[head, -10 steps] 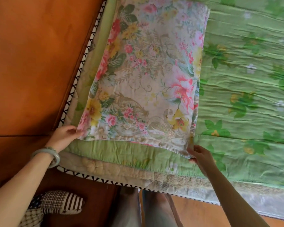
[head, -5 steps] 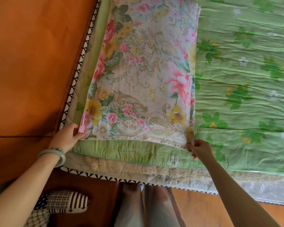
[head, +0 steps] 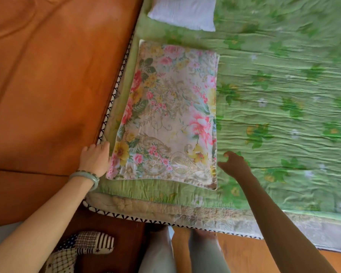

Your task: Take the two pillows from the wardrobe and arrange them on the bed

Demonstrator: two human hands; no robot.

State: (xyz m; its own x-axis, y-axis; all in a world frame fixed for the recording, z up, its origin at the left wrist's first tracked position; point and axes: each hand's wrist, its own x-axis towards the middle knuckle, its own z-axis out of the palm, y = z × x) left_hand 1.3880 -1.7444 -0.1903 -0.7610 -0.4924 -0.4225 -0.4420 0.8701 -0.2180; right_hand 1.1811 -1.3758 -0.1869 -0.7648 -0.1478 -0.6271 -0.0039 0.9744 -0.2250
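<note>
Lying flat on the green quilt (head: pixel 283 115), the floral pillow (head: pixel 169 115) sits along the left side of the bed, its long edge parallel to the wooden headboard (head: pixel 57 85), presumably so that it lines up squarely with the bed's head; beyond it, at the far edge of view, a white pillow (head: pixel 182 14) rests on the same quilt, apart from the floral one and probably the second of the pair; the left hand (head: pixel 96 159), a pale bracelet (head: pixel 87 177) at its wrist, is set against the pillow's near-left edge with fingers bent downward, and whether they pinch the fabric cannot be told; the right hand (head: pixel 233 164) hovers just beside the near-right edge, not touching it, fingers loosely curled and holding nothing; both arms reach forward from the near side, framing the pillow as if checking its alignment
</note>
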